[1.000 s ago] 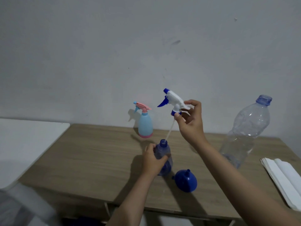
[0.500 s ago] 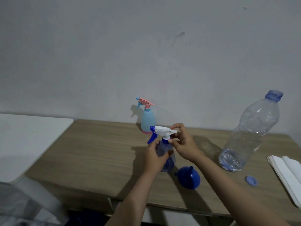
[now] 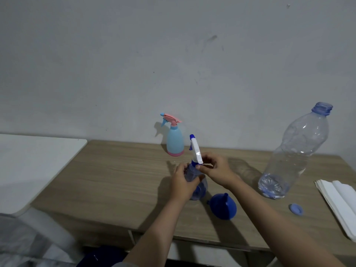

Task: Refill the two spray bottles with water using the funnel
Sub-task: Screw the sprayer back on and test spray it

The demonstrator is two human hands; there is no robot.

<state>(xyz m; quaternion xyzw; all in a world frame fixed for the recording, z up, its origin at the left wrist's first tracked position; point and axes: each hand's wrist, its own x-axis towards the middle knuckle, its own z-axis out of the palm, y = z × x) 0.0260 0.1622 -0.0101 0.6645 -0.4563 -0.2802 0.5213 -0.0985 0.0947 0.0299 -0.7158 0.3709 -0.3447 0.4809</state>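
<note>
A clear blue spray bottle (image 3: 200, 187) stands mid-table, its body gripped by my left hand (image 3: 183, 182). The white and blue spray head (image 3: 195, 149) sits on its neck, nozzle pointing away, and my right hand (image 3: 215, 170) pinches the head at its collar. A dark blue funnel (image 3: 223, 207) lies mouth-down just right of the bottle. A light blue spray bottle with a pink head (image 3: 174, 140) stands by the wall. The large clear water bottle (image 3: 294, 157) stands uncapped at the right, with a little water at its bottom.
The blue bottle cap (image 3: 296, 209) lies on the wooden table (image 3: 119, 182) near the right front. A stack of white paper towels (image 3: 341, 205) sits at the right edge. A white tabletop (image 3: 32, 166) adjoins on the left.
My right hand lowered the spray head from the air onto the blue bottle's neck, then turned it so the nozzle swung from pointing left to pointing away.
</note>
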